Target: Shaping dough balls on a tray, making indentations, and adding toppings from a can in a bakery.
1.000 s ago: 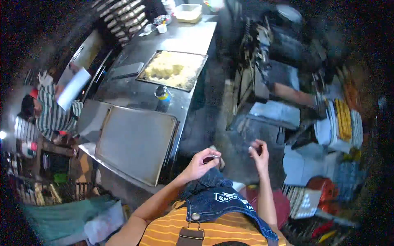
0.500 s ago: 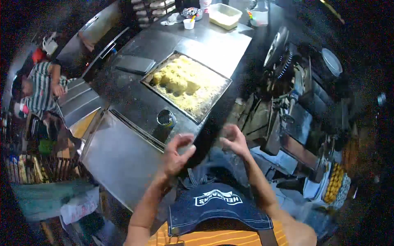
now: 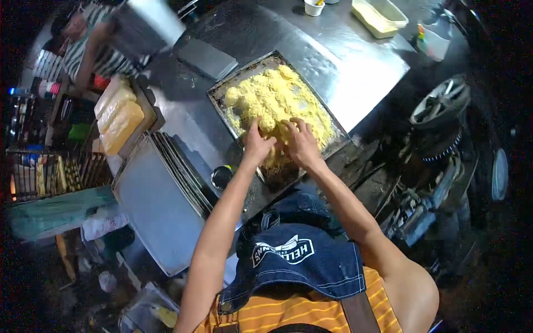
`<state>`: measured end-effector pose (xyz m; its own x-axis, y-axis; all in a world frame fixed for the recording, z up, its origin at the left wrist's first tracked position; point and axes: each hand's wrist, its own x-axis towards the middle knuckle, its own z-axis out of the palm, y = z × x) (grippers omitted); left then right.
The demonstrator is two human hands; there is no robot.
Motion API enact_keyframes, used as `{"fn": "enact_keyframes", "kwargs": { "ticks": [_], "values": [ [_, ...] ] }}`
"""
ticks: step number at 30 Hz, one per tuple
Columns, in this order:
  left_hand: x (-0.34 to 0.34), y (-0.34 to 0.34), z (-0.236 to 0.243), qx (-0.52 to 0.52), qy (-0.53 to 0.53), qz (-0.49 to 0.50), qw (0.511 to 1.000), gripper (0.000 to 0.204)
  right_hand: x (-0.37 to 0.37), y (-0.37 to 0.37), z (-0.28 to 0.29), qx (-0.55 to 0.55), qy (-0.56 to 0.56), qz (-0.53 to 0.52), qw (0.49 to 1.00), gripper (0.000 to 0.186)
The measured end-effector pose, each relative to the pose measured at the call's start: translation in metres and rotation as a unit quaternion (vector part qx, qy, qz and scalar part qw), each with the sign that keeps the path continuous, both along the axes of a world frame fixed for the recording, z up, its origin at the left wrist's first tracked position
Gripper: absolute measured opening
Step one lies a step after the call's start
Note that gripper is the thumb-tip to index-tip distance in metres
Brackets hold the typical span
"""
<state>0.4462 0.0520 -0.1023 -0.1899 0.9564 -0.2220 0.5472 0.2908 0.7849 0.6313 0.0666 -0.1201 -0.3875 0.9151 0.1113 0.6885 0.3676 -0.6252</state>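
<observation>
A dark-rimmed baking tray (image 3: 223, 118) lies on the metal worktable, heaped with yellow crumbs (image 3: 313, 114) and several rounded lumps coated in them. At the tray's near part, my left hand (image 3: 258, 147) curls its thumb and fingers round a yellow crumb-coated lump (image 3: 267, 123). Beside it, my right hand (image 3: 301, 143) has its fingers bent down into the crumbs, the thumb facing the left hand. Crumbs hide some of the fingertips. A small dark round container (image 3: 221, 177) stands just left of my left forearm.
Stacked metal sheets (image 3: 161, 205) stand at the table's left edge. Beyond them are yellowish slabs (image 3: 119, 119) on a board, and a person (image 3: 89, 41) handling a metal tray (image 3: 150, 28). A flat grey slab (image 3: 207, 58), a plastic tub (image 3: 378, 19) and a white cup (image 3: 314, 6) sit farther back.
Both my hands have moved from the air in front of the table forward into the crumbs. The view has shifted. The other person's metal tray has been raised, and slabs now show beside them.
</observation>
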Motion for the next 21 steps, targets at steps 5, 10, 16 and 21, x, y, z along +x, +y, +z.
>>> {"fn": "enact_keyframes", "kwargs": {
  "ticks": [5, 10, 16, 21],
  "values": [
    [0.028, 0.008, -0.023, 0.082, 0.154, 0.018, 0.985, 0.073, 0.004, 0.016, -0.007, 0.016, 0.000, -0.007, 1.000, 0.056],
    [0.018, 0.014, -0.008, -0.006, 0.139, 0.027, 0.990, 0.074, -0.007, 0.024, 0.001, -0.036, 0.001, 0.046, 0.998, 0.045],
    [0.010, 0.005, -0.011, 0.004, 0.095, 0.021, 0.995, 0.054, 0.002, 0.034, 0.008, -0.136, -0.028, 0.040, 0.989, 0.049],
    [-0.030, -0.054, 0.045, 0.088, 0.102, 0.055, 0.989, 0.058, -0.018, 0.028, 0.062, -0.180, -0.039, 0.085, 0.979, 0.051]
  ]
}}
